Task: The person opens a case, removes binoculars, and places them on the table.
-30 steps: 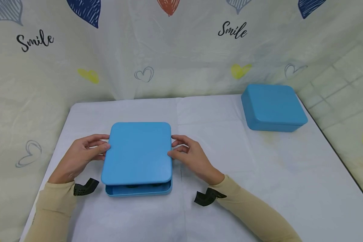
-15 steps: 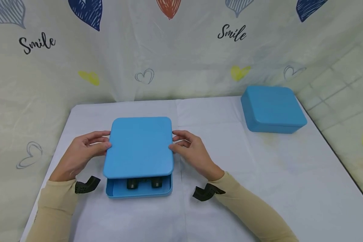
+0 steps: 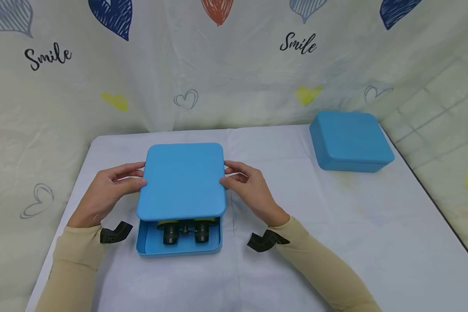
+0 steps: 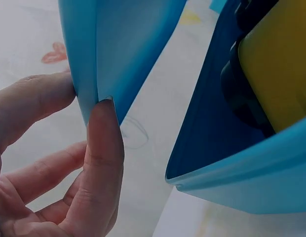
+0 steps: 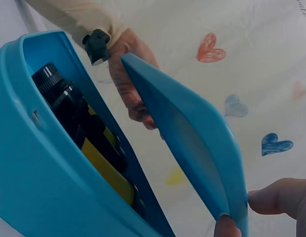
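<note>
A light blue square lid (image 3: 182, 182) is held above a blue box (image 3: 179, 251), shifted toward the back so the box's front part lies uncovered. My left hand (image 3: 108, 190) pinches the lid's left edge between thumb and fingers; my right hand (image 3: 254, 190) pinches its right edge. Both wrist views show a gap between the lid and the box rim. Inside the box lie black and yellow binoculars (image 3: 170, 233), their two black eyepieces toward me. The lid hides their rear part in the head view. More of their yellow body (image 5: 106, 168) shows in the right wrist view.
A second blue box (image 3: 352, 141), closed, stands at the back right of the white-covered table (image 3: 316, 251). Behind the table hangs a pale curtain (image 3: 234, 73) printed with hearts and lettering. Black camera mounts (image 3: 267, 240) stick out from both wrists.
Both hands have moved the lid up and toward the back, off the box's front edge. The binoculars' eyepieces and part of the yellow body have come into view.
</note>
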`<state>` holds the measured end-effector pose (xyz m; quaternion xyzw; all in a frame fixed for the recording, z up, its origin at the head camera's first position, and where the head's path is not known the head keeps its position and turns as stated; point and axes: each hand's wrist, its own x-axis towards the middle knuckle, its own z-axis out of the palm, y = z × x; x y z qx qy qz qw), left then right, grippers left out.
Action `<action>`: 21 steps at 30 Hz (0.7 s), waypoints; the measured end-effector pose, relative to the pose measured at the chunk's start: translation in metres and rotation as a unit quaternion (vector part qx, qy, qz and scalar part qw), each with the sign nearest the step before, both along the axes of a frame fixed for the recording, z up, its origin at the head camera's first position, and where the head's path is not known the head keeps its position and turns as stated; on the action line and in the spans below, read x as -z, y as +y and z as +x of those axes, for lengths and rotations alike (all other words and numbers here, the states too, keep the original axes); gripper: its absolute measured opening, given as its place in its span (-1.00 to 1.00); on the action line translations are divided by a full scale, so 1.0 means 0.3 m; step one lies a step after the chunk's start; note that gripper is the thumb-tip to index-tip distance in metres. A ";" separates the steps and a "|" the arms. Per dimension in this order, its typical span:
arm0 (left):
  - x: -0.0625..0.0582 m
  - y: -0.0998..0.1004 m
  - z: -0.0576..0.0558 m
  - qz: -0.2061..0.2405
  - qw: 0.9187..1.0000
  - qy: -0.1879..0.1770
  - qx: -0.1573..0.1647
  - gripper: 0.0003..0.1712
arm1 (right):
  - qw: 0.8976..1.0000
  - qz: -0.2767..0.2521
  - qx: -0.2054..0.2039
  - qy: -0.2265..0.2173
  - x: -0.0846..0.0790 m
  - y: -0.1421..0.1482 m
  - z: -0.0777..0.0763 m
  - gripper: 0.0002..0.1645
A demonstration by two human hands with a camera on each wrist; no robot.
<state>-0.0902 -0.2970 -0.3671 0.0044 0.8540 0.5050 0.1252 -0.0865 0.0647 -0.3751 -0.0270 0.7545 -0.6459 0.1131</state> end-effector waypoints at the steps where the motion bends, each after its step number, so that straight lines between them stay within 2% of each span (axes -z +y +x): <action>1: -0.001 0.001 -0.002 -0.001 1.000 0.002 -0.001 -0.26 | 1.000 0.001 0.002 0.001 -0.001 -0.001 -0.003 -0.38; 12: -0.009 -0.001 -0.018 0.009 1.000 0.018 -0.014 -0.27 | 1.000 0.000 0.005 0.013 -0.017 -0.010 -0.025 -0.39; 21: -0.017 0.007 -0.039 0.008 0.999 0.015 -0.033 -0.27 | 0.999 0.000 0.014 0.030 -0.021 -0.013 -0.047 -0.43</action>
